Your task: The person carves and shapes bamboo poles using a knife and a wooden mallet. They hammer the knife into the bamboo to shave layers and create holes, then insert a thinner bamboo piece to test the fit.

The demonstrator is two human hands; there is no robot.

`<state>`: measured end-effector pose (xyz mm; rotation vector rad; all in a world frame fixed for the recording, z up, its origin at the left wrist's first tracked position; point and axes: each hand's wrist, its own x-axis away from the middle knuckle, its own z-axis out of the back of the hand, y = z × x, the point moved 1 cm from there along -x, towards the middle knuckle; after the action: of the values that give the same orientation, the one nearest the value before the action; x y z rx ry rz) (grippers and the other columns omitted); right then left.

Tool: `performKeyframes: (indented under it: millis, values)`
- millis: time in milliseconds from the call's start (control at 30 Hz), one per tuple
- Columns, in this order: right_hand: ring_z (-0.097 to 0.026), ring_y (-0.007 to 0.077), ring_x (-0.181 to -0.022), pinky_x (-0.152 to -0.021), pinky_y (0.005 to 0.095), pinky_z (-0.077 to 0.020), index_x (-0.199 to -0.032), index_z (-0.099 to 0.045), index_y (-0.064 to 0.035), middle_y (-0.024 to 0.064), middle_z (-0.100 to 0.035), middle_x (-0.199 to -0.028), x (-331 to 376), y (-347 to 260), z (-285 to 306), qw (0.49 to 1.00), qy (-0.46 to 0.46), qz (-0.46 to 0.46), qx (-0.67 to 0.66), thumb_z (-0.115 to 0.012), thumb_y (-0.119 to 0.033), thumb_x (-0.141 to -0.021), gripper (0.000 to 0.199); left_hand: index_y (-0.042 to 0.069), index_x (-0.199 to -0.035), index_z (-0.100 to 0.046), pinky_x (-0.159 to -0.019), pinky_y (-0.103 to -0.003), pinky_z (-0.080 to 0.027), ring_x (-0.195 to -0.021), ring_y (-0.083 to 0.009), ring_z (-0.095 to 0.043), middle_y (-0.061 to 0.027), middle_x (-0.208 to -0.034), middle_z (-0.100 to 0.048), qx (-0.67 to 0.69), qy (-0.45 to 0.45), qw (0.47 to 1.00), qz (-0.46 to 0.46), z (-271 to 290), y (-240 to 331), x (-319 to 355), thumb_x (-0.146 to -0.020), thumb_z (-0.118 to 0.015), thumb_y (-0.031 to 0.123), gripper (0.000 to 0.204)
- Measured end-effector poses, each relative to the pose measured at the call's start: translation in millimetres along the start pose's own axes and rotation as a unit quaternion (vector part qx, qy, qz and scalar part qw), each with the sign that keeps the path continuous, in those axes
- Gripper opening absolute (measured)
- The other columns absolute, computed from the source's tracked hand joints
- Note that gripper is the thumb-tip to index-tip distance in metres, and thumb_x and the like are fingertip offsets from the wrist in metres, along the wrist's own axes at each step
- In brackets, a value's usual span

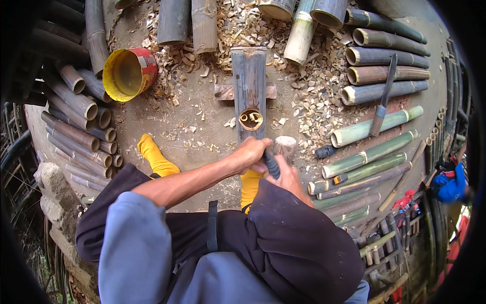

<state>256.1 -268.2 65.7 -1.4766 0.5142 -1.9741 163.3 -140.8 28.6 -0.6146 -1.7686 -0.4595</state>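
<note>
A grey-brown bamboo tube [249,76] lies lengthwise before me, propped on a wooden block [224,92]. A round opening [250,119] is cut in its upper side, with pale, ragged wood inside. At its near end, my left hand [250,154] is closed round the upper part of a dark ribbed handle [272,165]. Just below and to the right, my right hand [287,180] is wrapped round the same handle. Whatever tool it belongs to is hidden by my hands. My yellow-covered foot [249,187] is beneath the hands.
Wood chips [314,96] litter the ground. A yellow-red bucket [130,74] stands at the left near stacked bamboo pieces [76,133]. On the right, a large knife [385,93] rests across green bamboo [354,129]; a tape measure [340,178] lies nearby. A wooden stump [285,147] stands beside my hands.
</note>
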Motion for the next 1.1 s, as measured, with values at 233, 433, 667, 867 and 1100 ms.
performKeyframes:
  millis: [233,433,667,867,1100]
  values:
    - [-0.062,0.0371,-0.06,-0.052,0.048,-0.0497,-0.096,-0.051,-0.0106,0.0145,-0.062,-0.07,-68,-7,77,0.915,-0.021,0.121,0.385,-0.067,-0.018,-0.072,0.03,-0.001,-0.105,-0.059,-0.076,-0.035,-0.055,-0.088,-0.0237,-0.065,-0.0163,-0.096,-0.064,-0.004,-0.016,0.915,-0.403,-29,-13,-53,-0.085,-0.062,0.015,0.025]
    - [-0.062,0.0223,-0.079,-0.07,0.0374,-0.0472,-0.095,-0.057,-0.0105,0.0061,-0.064,-0.085,-120,-93,106,0.707,-0.08,0.327,0.622,-0.058,-0.018,-0.077,0.02,-0.002,-0.12,-0.049,-0.099,-0.035,-0.048,-0.113,-0.0238,-0.055,-0.0135,-0.122,-0.054,0.563,-0.239,0.735,-0.292,-31,11,-28,-0.095,-0.051,0.017,0.032]
    - [-0.063,0.0315,-0.064,-0.057,0.0442,-0.0492,-0.095,-0.06,-0.0121,0.0107,-0.063,-0.066,-69,-35,76,0.881,0.063,0.2,0.423,-0.071,-0.021,-0.069,0.03,-0.005,-0.106,-0.055,-0.086,-0.038,-0.055,-0.093,-0.0273,-0.063,-0.0165,-0.099,-0.062,0.366,-0.097,0.906,-0.192,-21,15,-15,-0.092,-0.052,0.024,0.032]
    - [-0.062,0.038,-0.062,-0.06,0.0469,-0.0491,-0.088,-0.057,-0.0077,0.0178,-0.059,-0.06,-51,-53,74,0.939,-0.016,0.022,0.343,-0.065,-0.013,-0.07,0.02,-0.011,-0.103,-0.053,-0.079,-0.032,-0.057,-0.088,-0.0313,-0.066,-0.0259,-0.098,-0.062,0.247,-0.127,0.955,-0.1,-9,23,-11,-0.091,-0.044,0.018,0.033]
    - [-0.065,0.0249,-0.066,-0.054,0.0381,-0.0453,-0.083,-0.06,-0.0072,0.0102,-0.066,-0.072,-115,-116,95,0.7,-0.078,0.328,0.63,-0.059,-0.015,-0.077,0.009,-0.004,-0.123,-0.046,-0.097,-0.037,-0.049,-0.11,-0.029,-0.056,-0.0189,-0.119,-0.055,0.585,-0.31,0.714,-0.227,-10,12,-22,-0.093,-0.053,0.021,0.04]
